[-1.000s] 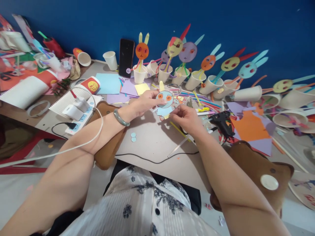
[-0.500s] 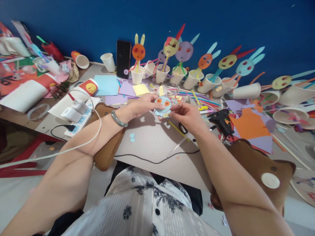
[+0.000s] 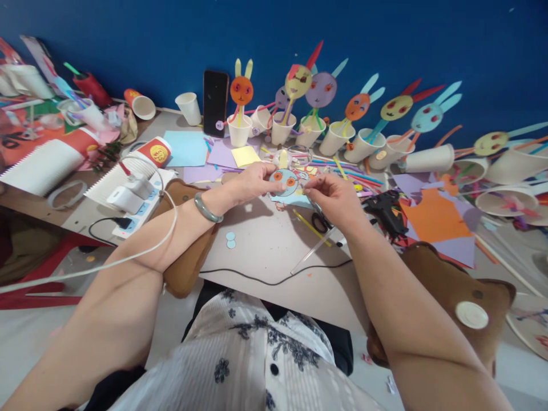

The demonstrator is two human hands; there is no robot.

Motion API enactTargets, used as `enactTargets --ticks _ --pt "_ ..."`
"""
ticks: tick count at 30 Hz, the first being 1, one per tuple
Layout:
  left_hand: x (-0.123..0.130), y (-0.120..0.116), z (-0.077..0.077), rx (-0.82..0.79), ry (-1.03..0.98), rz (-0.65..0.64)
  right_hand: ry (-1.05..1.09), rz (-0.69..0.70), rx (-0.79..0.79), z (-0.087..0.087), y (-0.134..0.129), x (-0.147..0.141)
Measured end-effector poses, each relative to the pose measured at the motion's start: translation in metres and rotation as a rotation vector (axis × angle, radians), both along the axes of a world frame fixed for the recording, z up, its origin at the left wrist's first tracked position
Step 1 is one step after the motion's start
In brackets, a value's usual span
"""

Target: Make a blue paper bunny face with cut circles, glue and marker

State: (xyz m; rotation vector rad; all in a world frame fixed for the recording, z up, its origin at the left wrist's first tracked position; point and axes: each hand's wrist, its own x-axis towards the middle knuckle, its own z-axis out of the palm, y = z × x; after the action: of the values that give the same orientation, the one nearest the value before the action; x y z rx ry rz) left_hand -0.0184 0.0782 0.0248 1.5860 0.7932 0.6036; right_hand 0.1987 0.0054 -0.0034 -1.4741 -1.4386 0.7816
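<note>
A light blue paper disc (image 3: 283, 183) with two orange eyes is pinched at its left side by my left hand (image 3: 253, 181), which wears a bangle at the wrist. Just right of the disc is my right hand (image 3: 333, 198), its thumb and index finger pressed together; whatever they hold is too small to name. Below the disc a strip of light blue paper (image 3: 295, 200) shows between the hands. Two small blue circles (image 3: 230, 240) lie on the table to the left. Black-handled scissors (image 3: 318, 221) rest below my right hand.
Paper cups (image 3: 311, 134) with rabbit-faced figures line the wall. A black glue gun (image 3: 386, 212) lies right of my right hand, beside orange paper (image 3: 436, 216). A power strip (image 3: 143, 208) and white cable are by my left forearm. A phone (image 3: 214, 103) leans upright.
My right hand has moved slightly right, away from the disc's edge. More of the blue paper below the disc shows now. My left hand keeps its hold on the disc.
</note>
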Motion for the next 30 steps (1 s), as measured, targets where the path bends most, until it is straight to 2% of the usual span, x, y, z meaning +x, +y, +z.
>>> enactTargets --ticks 7,12,14,19,23,25,30 --pt "-0.001 0.001 -0.003 -0.003 -0.066 -0.042 -0.051 -0.036 0.028 0.009 -0.005 0.002" --pt "-0.003 0.002 -0.003 -0.068 -0.097 -0.267 -0.092 0.039 -0.016 0.016 -0.009 -0.002" --pt "-0.004 0.002 -0.002 -0.075 -0.088 -0.317 -0.075 0.085 -0.034 0.018 -0.010 -0.004" --pt "-0.009 0.005 0.002 -0.008 0.028 -0.438 -0.130 0.179 -0.028 0.024 -0.013 -0.008" --pt "-0.010 0.005 0.005 0.056 0.105 -0.552 -0.159 0.174 -0.004 0.027 -0.015 -0.011" --pt "-0.009 0.005 0.005 0.068 0.123 -0.571 -0.152 0.154 0.007 0.027 -0.015 -0.012" --pt "-0.009 0.003 0.006 0.092 0.137 -0.506 -0.111 0.132 0.007 0.026 -0.014 -0.012"
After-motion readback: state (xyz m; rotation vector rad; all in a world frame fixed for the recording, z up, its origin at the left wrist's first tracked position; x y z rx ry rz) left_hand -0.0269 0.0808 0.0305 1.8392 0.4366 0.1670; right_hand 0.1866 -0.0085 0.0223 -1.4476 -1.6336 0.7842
